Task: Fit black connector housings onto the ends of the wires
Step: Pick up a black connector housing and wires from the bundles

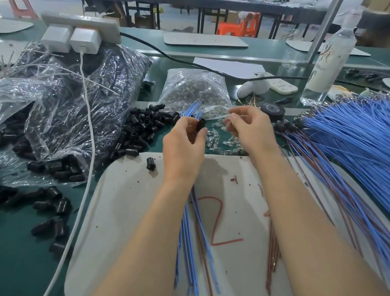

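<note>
— Layout?
— Green counter [17,257]. Loose blue wires [366,144] fanned at right, pile of black housings [145,128] left of my hands.
— Hands?
— My left hand [184,146] grips a wire bundle [191,109] and pinches one black housing [201,125]. My right hand [251,126] pinches a small clear piece [227,121]; can't tell what.

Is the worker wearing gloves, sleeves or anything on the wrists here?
No. The left hand and right hand are bare, no gloves. Both forearms are uncovered down to the frame edge; no sleeve, watch, band or ring shows.
</note>
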Action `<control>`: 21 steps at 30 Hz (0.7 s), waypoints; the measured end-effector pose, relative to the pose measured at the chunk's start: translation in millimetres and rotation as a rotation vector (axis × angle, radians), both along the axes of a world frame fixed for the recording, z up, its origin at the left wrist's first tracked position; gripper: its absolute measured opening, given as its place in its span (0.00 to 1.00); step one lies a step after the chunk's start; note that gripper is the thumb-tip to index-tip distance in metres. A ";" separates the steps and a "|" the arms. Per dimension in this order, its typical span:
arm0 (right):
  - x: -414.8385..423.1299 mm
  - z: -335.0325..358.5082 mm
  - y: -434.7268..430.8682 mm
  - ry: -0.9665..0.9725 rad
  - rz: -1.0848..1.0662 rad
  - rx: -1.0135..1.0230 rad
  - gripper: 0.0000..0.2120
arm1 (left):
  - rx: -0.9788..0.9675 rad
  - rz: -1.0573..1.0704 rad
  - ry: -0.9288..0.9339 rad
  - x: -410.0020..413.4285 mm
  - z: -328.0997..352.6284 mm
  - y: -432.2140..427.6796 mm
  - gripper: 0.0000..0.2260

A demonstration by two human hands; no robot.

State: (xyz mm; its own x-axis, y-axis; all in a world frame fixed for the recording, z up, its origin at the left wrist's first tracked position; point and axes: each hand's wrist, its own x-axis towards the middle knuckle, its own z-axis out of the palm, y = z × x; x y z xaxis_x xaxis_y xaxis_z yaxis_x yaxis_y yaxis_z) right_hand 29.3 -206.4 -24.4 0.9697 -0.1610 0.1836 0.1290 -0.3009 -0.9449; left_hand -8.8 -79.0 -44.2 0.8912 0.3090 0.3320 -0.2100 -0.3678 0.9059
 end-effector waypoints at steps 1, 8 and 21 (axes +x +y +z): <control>-3.7 2.5 -2.2 0.024 0.056 0.132 0.07 | 0.008 -0.019 -0.001 0.2 -0.3 -0.9 0.04; -27.0 6.8 -8.4 0.048 0.220 0.397 0.11 | 0.048 -0.116 -0.030 -0.5 -2.3 -6.9 0.08; -30.4 -6.8 -11.8 -0.068 0.057 0.214 0.09 | 0.096 -0.194 -0.038 -1.8 -5.8 -7.7 0.11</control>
State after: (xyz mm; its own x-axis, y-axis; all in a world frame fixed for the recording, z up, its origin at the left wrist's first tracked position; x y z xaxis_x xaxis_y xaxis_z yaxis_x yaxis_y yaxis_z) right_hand -1.1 -218.2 -31.2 0.9650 -0.1488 0.2161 0.2053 -0.0847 -0.9750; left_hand -10.6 -86.8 -50.1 0.9170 0.0986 0.3865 -0.3188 -0.4010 0.8588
